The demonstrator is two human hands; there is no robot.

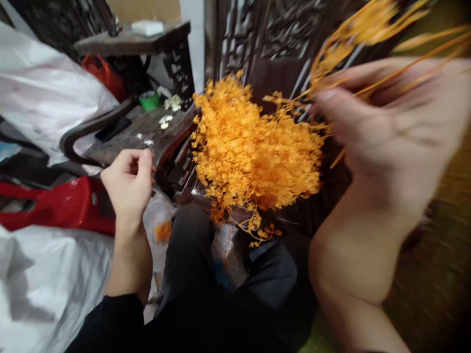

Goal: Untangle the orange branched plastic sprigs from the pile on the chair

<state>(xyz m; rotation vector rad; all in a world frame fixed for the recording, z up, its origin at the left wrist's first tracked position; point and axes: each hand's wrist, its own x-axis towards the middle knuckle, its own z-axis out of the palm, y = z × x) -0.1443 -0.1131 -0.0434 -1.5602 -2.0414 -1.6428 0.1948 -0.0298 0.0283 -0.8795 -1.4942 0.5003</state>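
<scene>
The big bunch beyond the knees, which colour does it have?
Bright orange; the bunch shows best in the head view, the only one.

Bunch [253,152]: bright orange, dense and bushy, full of tiny clustered florets, roughly two-lobed, spread mid-view, with looser tips along the right edge and a thin, curling strand [254,223] drooping from the underside. Sprigs [371,27]: same orange, long-stemmed, partly blurred, pinched between thumb and fingers of the right hand [397,117], fanning up and rightward.

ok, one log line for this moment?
right hand: pinching orange sprigs | left hand: curled closed, contents unclear | orange bunch: between hands | green tape: on dark seat
</scene>
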